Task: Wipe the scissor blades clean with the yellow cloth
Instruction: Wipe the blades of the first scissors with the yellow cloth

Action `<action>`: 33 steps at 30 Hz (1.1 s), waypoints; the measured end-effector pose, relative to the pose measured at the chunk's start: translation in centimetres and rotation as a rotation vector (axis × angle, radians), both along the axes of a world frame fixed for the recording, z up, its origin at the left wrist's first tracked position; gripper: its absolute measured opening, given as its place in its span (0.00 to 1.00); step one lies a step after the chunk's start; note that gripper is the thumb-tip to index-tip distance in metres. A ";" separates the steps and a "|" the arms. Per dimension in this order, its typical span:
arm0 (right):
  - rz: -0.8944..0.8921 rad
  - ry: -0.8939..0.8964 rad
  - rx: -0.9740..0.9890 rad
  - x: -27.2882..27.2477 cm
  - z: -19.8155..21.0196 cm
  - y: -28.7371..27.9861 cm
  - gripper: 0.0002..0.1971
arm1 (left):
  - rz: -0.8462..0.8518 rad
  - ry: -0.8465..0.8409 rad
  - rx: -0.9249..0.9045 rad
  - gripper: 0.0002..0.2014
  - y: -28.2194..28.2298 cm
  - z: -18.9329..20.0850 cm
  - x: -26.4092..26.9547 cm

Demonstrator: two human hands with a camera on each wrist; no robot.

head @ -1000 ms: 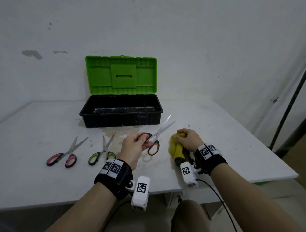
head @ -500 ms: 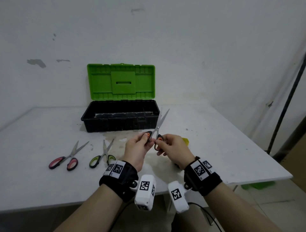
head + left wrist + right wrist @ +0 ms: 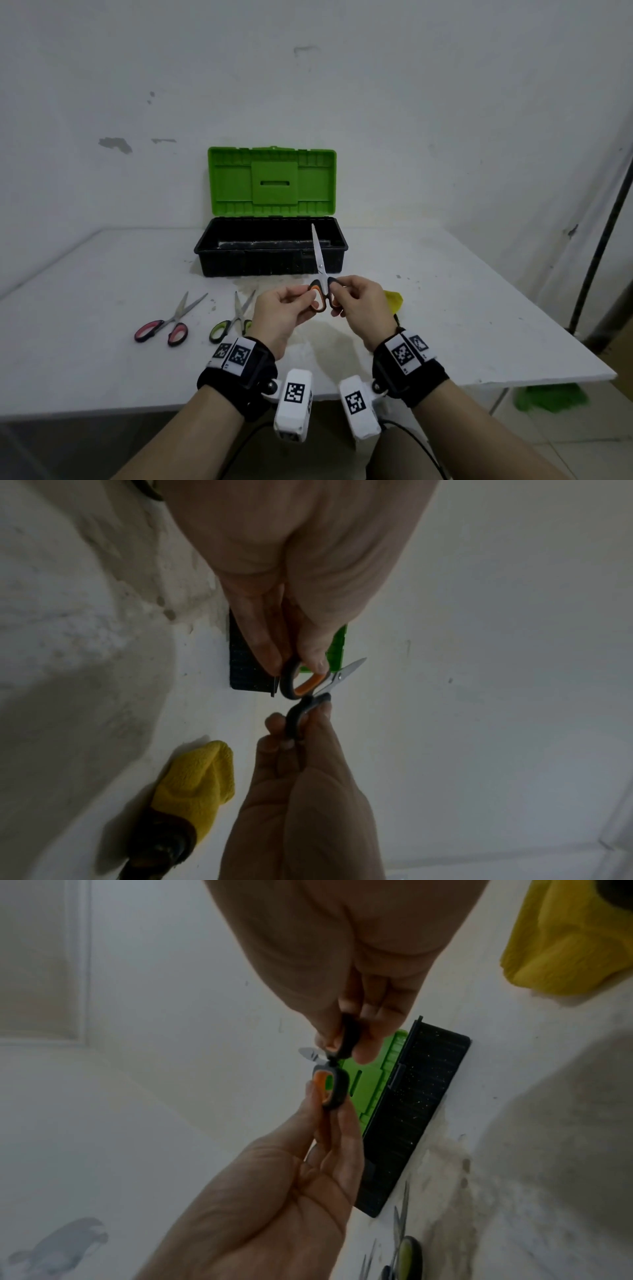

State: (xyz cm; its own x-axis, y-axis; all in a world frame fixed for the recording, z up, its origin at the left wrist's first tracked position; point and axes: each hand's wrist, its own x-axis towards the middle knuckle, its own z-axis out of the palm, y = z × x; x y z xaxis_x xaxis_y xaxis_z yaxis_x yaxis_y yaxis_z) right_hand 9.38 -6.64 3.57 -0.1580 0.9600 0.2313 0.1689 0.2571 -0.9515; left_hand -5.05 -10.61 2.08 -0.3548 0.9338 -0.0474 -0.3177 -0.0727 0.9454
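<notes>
The orange-and-black scissors (image 3: 318, 260) stand upright over the table, blades together and pointing up in front of the toolbox. My left hand (image 3: 308, 298) pinches the orange-lined left handle loop (image 3: 296, 681). My right hand (image 3: 337, 291) pinches the black right loop (image 3: 349, 1038). In the left wrist view the blades (image 3: 342, 674) stick out past both hands. The yellow cloth (image 3: 394, 299) lies bunched on the table just behind my right hand, untouched; it also shows as a yellow cloth (image 3: 198, 777) in the left wrist view and a yellow cloth (image 3: 565, 947) in the right wrist view.
An open toolbox with a black base (image 3: 239, 260) and raised green lid (image 3: 270, 181) stands at the back. Pink-handled scissors (image 3: 164, 325) and green-handled scissors (image 3: 233, 320) lie left of my hands. The table's near edge (image 3: 102, 409) runs below my wrists.
My right hand left the yellow cloth on the table and took hold of the scissors' right handle loop. The blades went from spread to together and swung upright.
</notes>
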 end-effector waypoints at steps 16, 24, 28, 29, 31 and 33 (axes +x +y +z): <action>-0.140 -0.496 0.294 -5.2 2.7 5.4 0.21 | 0.085 0.089 0.050 0.05 5.0 3.3 -3.3; -0.245 -0.645 0.181 -6.7 7.3 15.1 0.22 | 0.245 0.668 -0.005 0.12 12.5 5.9 -17.0; -0.237 -0.762 0.053 -8.3 7.4 19.6 0.24 | 0.290 0.962 -0.214 0.22 14.3 5.4 -23.8; -0.229 -0.820 0.028 -9.1 7.2 20.4 0.26 | 0.267 0.987 -0.281 0.23 14.6 4.8 -24.9; -0.191 -0.939 -0.008 -10.9 6.6 21.5 0.26 | 0.193 0.982 -0.389 0.21 15.6 3.4 -26.4; -0.136 -1.046 -0.044 -12.9 6.1 22.0 0.24 | 0.138 0.937 -0.415 0.22 16.3 2.0 -27.2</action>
